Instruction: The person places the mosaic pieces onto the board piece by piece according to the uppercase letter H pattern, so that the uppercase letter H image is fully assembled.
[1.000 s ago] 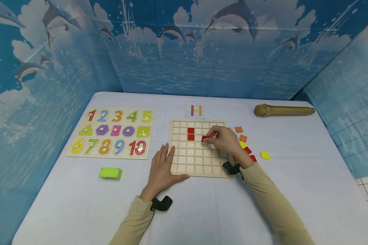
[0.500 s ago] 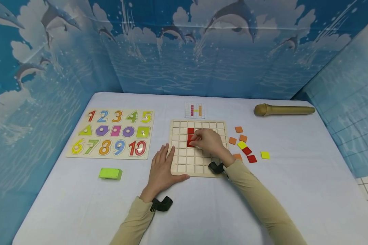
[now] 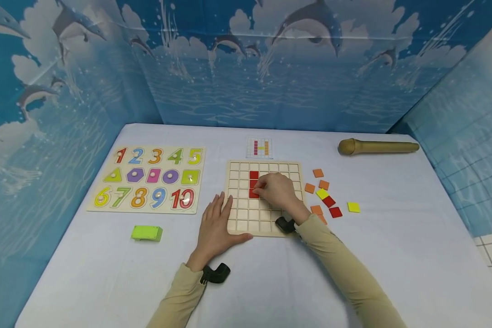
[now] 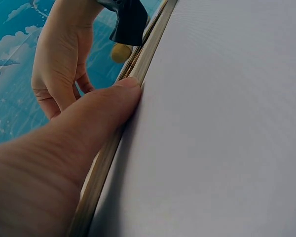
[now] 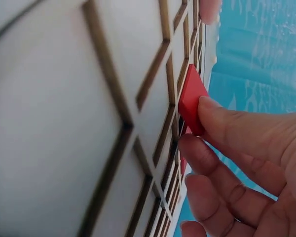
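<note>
My right hand (image 3: 278, 189) is over the wooden grid board (image 3: 243, 225), pinching a red square tile (image 5: 190, 101) between thumb and fingers. In the right wrist view the tile stands tilted against the grid ridges. Directly behind it in the same column, another red tile (image 3: 254, 175) lies in its cell. My left hand (image 3: 216, 225) rests at the board's left front corner with fingers spread. Its thumb (image 4: 108, 103) lies along the board's front edge in the left wrist view.
Loose orange tiles (image 3: 318, 173), yellow tiles (image 3: 354, 207) and red tiles (image 3: 335, 212) lie right of the board. Behind it is a pattern card (image 3: 259, 148). A number puzzle board (image 3: 129, 208) and a green block (image 3: 146, 233) sit left, a brown microphone-shaped object (image 3: 379, 146) back right.
My right hand has carried the red tile leftward across the board to the column of red tiles, then stayed there. My left hand has kept its place.
</note>
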Tool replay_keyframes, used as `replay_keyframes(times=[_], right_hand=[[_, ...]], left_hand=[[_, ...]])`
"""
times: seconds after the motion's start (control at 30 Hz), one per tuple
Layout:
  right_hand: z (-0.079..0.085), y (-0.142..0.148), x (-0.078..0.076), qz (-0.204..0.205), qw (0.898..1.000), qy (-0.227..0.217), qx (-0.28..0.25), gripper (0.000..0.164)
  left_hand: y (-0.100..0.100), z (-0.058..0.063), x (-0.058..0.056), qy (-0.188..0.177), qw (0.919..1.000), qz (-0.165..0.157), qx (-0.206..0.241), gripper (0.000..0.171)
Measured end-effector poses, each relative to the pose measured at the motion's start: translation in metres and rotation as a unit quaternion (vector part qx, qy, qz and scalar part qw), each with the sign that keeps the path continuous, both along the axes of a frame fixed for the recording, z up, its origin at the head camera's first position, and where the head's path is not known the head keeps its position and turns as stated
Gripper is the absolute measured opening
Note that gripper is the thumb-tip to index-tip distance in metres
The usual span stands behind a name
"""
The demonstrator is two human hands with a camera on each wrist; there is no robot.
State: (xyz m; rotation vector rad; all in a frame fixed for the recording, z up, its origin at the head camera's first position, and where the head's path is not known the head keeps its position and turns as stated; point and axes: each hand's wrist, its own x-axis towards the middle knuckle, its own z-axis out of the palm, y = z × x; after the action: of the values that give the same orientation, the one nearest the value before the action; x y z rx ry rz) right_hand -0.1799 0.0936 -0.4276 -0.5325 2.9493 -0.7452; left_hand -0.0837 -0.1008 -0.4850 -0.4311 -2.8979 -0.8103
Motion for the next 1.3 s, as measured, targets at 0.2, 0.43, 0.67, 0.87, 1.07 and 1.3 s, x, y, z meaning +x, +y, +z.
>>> replay_keyframes(times=[0.2, 0.43, 0.67, 0.87, 1.07, 1.3], right_hand=[[0.002, -0.002, 0.001, -0.009, 1.0, 0.014, 0.018, 0.012], [0.001, 0.001, 0.003, 0.002, 1.0, -0.002, 0.009, 0.009], [-0.001, 0.007, 0.004, 0.025, 0.999, -0.029, -0.003, 0.014], [0.004, 0.02, 0.007, 0.018, 0.999, -0.002, -0.041, 0.016], [0.009, 0.046, 0.011, 0.008, 0.993, 0.073, -0.094, 0.021], [0.012, 0.085, 0.018, -0.01, 0.978, 0.15, -0.146, 0.023]], left_hand=[[0.0, -0.001, 0.0, 0.004, 1.0, 0.0, 0.0, 0.111], [0.0, -0.002, 0.0, 0.006, 1.0, -0.002, 0.0, 0.111], [-0.001, -0.002, -0.001, 0.006, 1.0, -0.002, 0.0, 0.111], [0.0, -0.002, -0.001, 0.005, 1.0, -0.003, -0.003, 0.111], [0.0, -0.001, -0.001, 0.003, 1.0, -0.004, -0.001, 0.112], [-0.001, -0.002, -0.001, 0.0, 1.0, -0.004, 0.004, 0.112]])
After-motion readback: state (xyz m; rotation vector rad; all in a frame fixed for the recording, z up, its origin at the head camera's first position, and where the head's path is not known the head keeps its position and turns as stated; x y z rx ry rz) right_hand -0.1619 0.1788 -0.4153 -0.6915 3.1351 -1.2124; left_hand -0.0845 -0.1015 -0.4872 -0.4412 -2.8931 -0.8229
